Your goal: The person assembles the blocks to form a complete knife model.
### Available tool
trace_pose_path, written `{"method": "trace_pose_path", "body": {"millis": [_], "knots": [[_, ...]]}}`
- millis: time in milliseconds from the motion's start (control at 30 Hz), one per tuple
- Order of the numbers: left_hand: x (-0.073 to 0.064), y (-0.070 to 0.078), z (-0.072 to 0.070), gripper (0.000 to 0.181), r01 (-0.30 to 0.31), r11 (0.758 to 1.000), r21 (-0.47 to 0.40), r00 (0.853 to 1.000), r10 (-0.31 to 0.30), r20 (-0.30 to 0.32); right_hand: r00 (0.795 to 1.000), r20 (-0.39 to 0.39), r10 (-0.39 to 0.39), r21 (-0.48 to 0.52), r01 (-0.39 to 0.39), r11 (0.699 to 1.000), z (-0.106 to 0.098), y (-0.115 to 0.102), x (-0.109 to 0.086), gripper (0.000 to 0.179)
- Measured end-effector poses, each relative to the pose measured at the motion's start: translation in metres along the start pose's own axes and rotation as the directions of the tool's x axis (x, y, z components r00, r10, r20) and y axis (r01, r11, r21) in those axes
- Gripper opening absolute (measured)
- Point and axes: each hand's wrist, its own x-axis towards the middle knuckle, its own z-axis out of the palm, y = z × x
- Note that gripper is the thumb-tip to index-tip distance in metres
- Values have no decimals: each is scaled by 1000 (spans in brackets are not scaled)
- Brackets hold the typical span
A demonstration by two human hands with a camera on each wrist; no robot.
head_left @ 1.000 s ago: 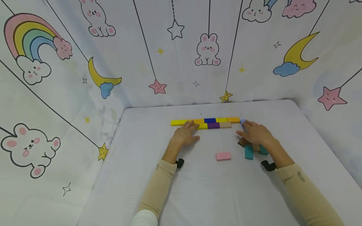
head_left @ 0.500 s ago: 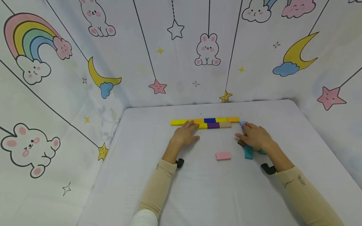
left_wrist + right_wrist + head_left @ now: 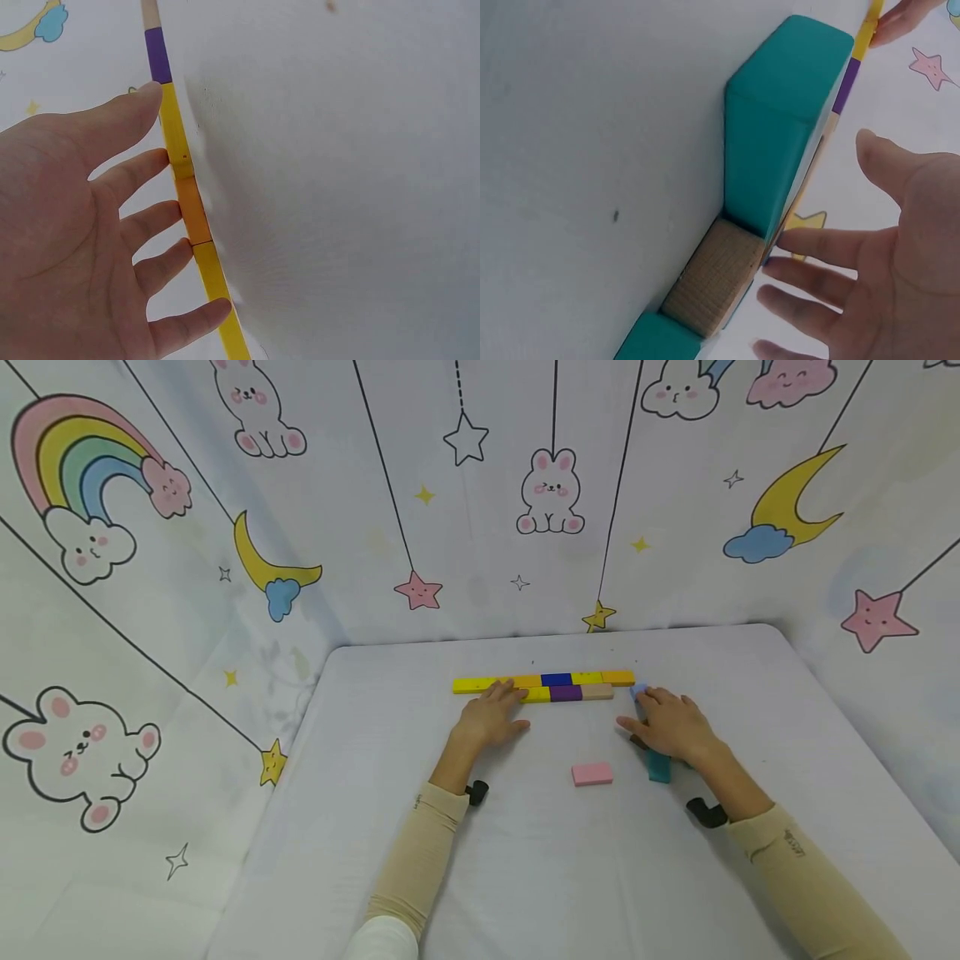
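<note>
Two rows of flat coloured blocks lie side by side near the table's far edge. My left hand (image 3: 489, 717) rests at their left part, fingers spread and nearly straight. In the left wrist view its fingertips touch the row along a yellow block (image 3: 175, 124) and an orange block (image 3: 193, 211). The front row also holds a purple block (image 3: 566, 693) and a tan block (image 3: 597, 692). My right hand (image 3: 675, 722), fingers extended, has its fingertips at a light blue block (image 3: 638, 690) just right of the rows. Below that palm are a brown block (image 3: 639, 742) and teal block (image 3: 659, 767), partly hidden.
A pink block (image 3: 592, 774) lies alone between the hands, nearer the body. The right wrist view shows a wood-grain block (image 3: 712, 277) between teal blocks. A patterned cloth wall (image 3: 480, 552) rises behind the white table (image 3: 375, 735).
My right hand has slid slightly left, and the light blue block has shifted left and a little nearer, towards the front row's end. My left hand stays put.
</note>
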Motion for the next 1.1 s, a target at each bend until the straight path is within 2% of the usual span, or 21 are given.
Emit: {"method": "trace_pose_path", "body": {"millis": [167, 400, 633, 967, 1100], "knots": [[0, -1, 0, 66, -12, 1000, -1, 1000, 12, -11, 1000, -8, -3, -6, 3, 1000, 1, -5, 1, 82], [6, -3, 2, 68, 15, 1000, 21, 999, -16, 39, 1000, -18, -14, 6, 14, 1000, 4, -9, 4, 78], [6, -3, 3, 67, 9, 1000, 8, 1000, -10, 27, 999, -26, -20, 11, 20, 1000, 8, -12, 7, 77], [9, -5, 5, 69, 17, 1000, 15, 998, -18, 52, 999, -37, -33, 3, 33, 999, 9, -18, 8, 75], [9, -4, 5, 68, 16, 1000, 11, 999, -17, 44, 999, -33, -34, 10, 34, 999, 8, -19, 8, 75]]}}
